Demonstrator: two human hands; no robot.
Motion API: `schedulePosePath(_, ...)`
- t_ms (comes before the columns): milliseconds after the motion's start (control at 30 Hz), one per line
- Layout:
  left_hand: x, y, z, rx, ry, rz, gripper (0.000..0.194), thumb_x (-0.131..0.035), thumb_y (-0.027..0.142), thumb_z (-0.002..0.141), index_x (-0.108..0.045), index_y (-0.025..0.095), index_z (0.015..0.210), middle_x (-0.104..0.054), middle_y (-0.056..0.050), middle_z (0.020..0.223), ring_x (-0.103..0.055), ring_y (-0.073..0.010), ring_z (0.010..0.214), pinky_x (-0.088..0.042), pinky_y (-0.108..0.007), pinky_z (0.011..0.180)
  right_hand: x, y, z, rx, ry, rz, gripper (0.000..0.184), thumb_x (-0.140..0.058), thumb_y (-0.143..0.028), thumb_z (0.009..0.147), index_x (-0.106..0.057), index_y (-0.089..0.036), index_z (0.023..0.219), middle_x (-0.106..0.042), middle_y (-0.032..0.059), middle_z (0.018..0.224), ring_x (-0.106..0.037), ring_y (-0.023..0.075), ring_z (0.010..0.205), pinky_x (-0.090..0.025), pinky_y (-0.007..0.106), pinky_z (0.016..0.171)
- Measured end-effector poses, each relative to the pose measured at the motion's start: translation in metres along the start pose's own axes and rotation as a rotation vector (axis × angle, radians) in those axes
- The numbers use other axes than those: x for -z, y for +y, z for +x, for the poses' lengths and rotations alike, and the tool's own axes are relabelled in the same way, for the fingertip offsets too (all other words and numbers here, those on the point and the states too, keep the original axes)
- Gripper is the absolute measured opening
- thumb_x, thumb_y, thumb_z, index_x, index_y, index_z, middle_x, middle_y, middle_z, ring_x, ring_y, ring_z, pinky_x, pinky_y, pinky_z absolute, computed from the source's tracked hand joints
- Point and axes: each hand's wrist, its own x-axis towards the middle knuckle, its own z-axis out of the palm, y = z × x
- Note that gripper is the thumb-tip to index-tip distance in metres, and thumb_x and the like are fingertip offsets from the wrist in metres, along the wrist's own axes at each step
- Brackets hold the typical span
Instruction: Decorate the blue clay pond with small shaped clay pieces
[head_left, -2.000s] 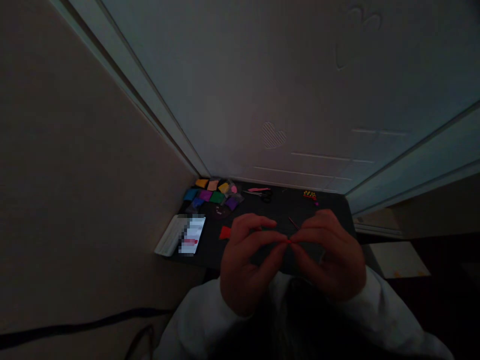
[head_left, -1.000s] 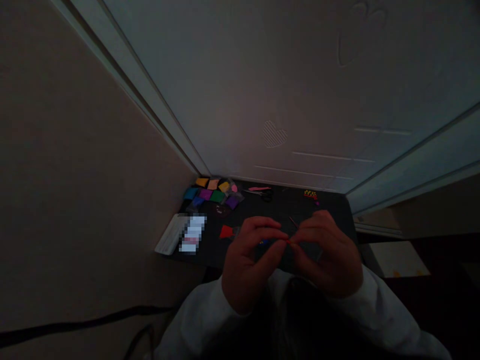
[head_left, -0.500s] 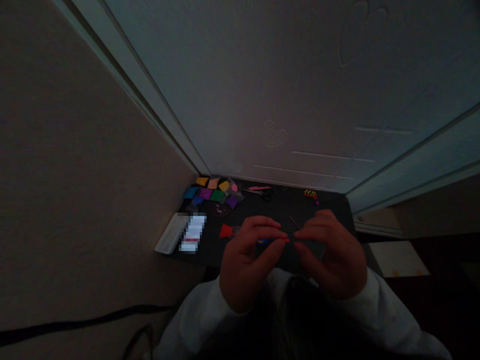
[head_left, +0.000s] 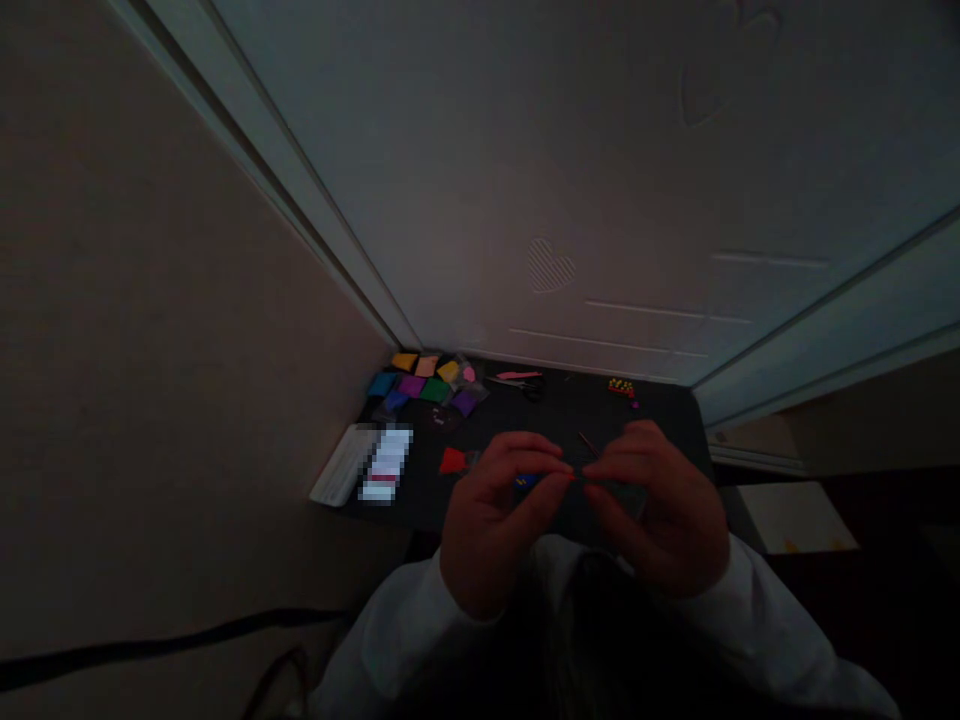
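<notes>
My left hand (head_left: 499,520) pinches a small red piece of clay (head_left: 572,476) between thumb and index finger. Facing it is my right hand (head_left: 664,510), its index fingertip at the right end of that piece and its thumb slightly apart below. Behind my left fingers lies a blue piece with yellow bits (head_left: 526,482), partly covered. A red clay packet (head_left: 452,461) rests left of that hand. Beyond my right fingertips a thin stick-like tool (head_left: 587,444) lies on the dark table. The dim light blurs the fingertips.
Several coloured clay packets (head_left: 435,390) crowd the table's back left. Black-handled scissors (head_left: 531,387) and a pink tool (head_left: 519,375) lie near the wall. A small red piece with yellow dots (head_left: 621,386) sits back right. A blurred bright phone-like object (head_left: 386,465) is at the left edge.
My right hand has moved slightly left, bringing its fingertips up to the red piece. The left hand stays nearly in place, still pinching it.
</notes>
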Motion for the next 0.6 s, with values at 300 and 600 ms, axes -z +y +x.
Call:
schedulePosePath(300,0.0014,0.0014,0.0001,-0.033,-0.009,0.038,0.010,-0.058,0.015,0.071,-0.064,0.021,0.077,-0.056,-0.003,0.087,-0.053,-0.0148,0.086,-0.042,-0.027,0.078,-0.0009,-0.0005,-0.0004,-0.018,0.012,0.040,0.019,-0.058,-0.009,0.067,-0.057,-0.017,0.083,-0.057,0.0029,0.072,-0.053,0.0144,0.066,-0.042,0.035,0.064)
schedulePosePath(600,0.0025,0.0040,-0.0013,-0.187,-0.003,0.230,0.018,-0.060,0.012,0.069,-0.064,0.022,0.083,-0.055,-0.003,0.088,-0.052,-0.0147,0.086,-0.042,-0.027,0.077,-0.0012,-0.0026,0.0009,-0.062,-0.020,0.096,0.019,-0.060,-0.006,0.066,-0.057,-0.014,0.083,-0.057,0.0052,0.073,-0.052,0.0145,0.069,-0.042,0.033,0.062)
